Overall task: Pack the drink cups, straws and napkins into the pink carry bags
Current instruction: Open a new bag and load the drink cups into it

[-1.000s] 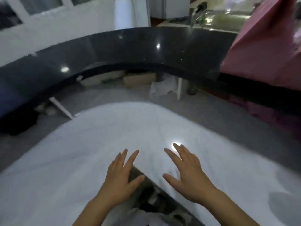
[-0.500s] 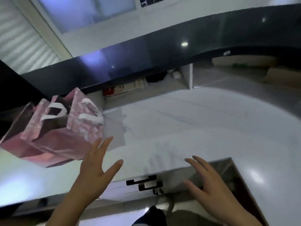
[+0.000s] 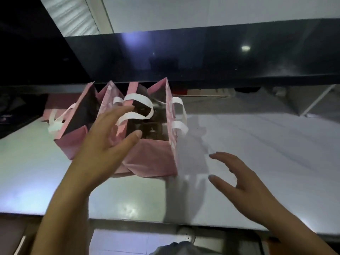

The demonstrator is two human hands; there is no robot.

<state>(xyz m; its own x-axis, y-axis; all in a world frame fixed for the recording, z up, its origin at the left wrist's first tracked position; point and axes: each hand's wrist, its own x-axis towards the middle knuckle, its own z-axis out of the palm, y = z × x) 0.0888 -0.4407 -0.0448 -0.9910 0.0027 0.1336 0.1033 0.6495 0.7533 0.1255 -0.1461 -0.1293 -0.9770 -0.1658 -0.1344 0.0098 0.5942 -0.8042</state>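
Two pink bags stand upright on the pale bench [image 3: 257, 144], left of centre in the frame, mouths wide open, presumably so that things can be dropped straight in. The nearer bag [image 3: 152, 159] sits in the middle. The second bag [image 3: 73, 142] is just behind it to the left, the two touching or nearly so. Each has white ribbon handles [image 3: 139, 103] flopped over the rim, two loops showing on the nearer one.

The left hand [image 3: 104, 144] reaches in from the lower left with fingers spread, empty, in front of the nearer bag's mouth, likely to steady or part it. The right hand [image 3: 244, 181], at lower right, is also spread and empty, hovering above the bench, apart from the bag.

No cups, straws or napkins are visible; the dark interior of the nearer bag is too dim to tell what it holds.
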